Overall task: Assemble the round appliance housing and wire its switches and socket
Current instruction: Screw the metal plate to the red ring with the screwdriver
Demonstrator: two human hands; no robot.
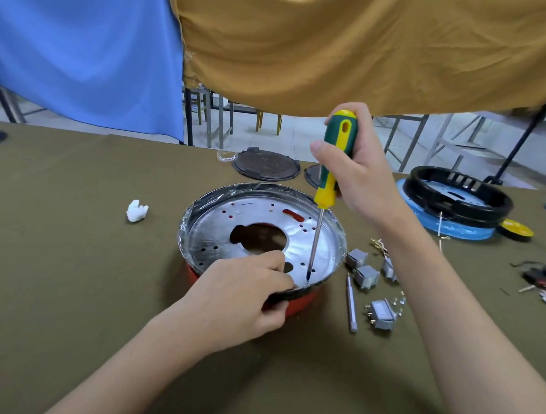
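Observation:
The round housing (209, 235), red outside with a silver perforated plate inside and clear film on its rim, sits mid-table. My left hand (240, 295) grips its near rim, thumb outside, fingers curled over the edge onto the plate. My right hand (356, 175) holds a green-and-yellow screwdriver (335, 159) nearly upright, its tip down on the plate near the front right rim, just beside my left fingers. Several grey switches (366, 276) lie to the right of the housing with small screws (398, 302) and wires (378, 243).
A grey screwdriver bit (351, 305) lies right of the housing. A second black housing ring on blue film (458, 194) and a yellow disc (517, 229) sit far right. Dark round lids (265, 164) lie at the back, a white wad (137, 211) at the left, cable parts (538, 276) at the right edge.

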